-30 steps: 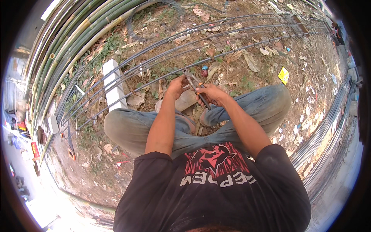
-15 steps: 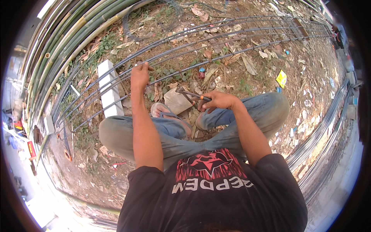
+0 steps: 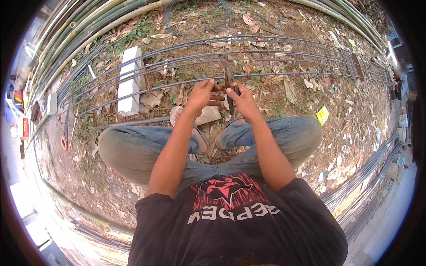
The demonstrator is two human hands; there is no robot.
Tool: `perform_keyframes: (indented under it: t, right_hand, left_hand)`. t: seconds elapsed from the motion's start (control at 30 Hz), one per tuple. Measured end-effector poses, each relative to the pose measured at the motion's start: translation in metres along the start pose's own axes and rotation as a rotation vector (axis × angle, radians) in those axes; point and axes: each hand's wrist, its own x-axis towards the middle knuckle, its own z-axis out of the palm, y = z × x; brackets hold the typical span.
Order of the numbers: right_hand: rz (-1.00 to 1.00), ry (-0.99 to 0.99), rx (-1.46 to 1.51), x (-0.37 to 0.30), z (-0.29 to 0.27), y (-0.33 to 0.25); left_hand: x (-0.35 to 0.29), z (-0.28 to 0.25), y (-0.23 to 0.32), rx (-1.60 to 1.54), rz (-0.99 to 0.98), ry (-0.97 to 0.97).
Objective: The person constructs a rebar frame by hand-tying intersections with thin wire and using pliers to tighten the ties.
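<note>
Pliers (image 3: 227, 74): in the right hand, head pointing away, overlapping the rebar cage's near bars
Right hand (image 3: 245, 103): wrapped round the dark-and-orange handles
Left hand (image 3: 200, 95): just beside the pliers, fingers partly spread; cannot tell whether it pinches anything
Rebar cage (image 3: 186, 81): long bars crossing a white block (image 3: 129, 82)
Beyond: bamboo poles (image 3: 100, 25), upper left

A cage (image 3: 248, 75) runs left to right before the person, crossing over a block (image 3: 128, 90) at its left. Poles (image 3: 106, 20) lie beyond, far left. Pliers (image 3: 229, 80) sit in the right hand (image 3: 245, 104), the left hand (image 3: 200, 96) just left of them. A slab (image 3: 208, 115) lies nearer than the cage; a wrapper (image 3: 322, 115) beside the right knee (image 3: 310, 133); rods (image 3: 364, 174) farther right.
</note>
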Motion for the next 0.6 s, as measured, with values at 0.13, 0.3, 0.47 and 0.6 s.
perform_keyframes:
  t: [0.13, 0.3, 0.47, 0.6]
  right_hand:
    - [0.401, 0.213, 0.549, 0.042, -0.026, 0.021]
    - [0.331, 0.383, -0.381, 0.102, -0.1, 0.052]
    - [0.129, 0.553, -1.209, 0.103, -0.085, 0.048]
    - [0.347, 0.129, -0.484, 0.05, -0.007, 0.027]
  left_hand:
    - [-0.022, -0.014, 0.034, 0.199, 0.159, 0.252]
    - [-0.001, -0.033, 0.08, 0.161, 0.55, 0.368]
    - [-0.002, -0.046, 0.047, 0.357, 0.671, 0.489]
    - [-0.009, -0.015, 0.001, 0.273, 0.619, 0.426]
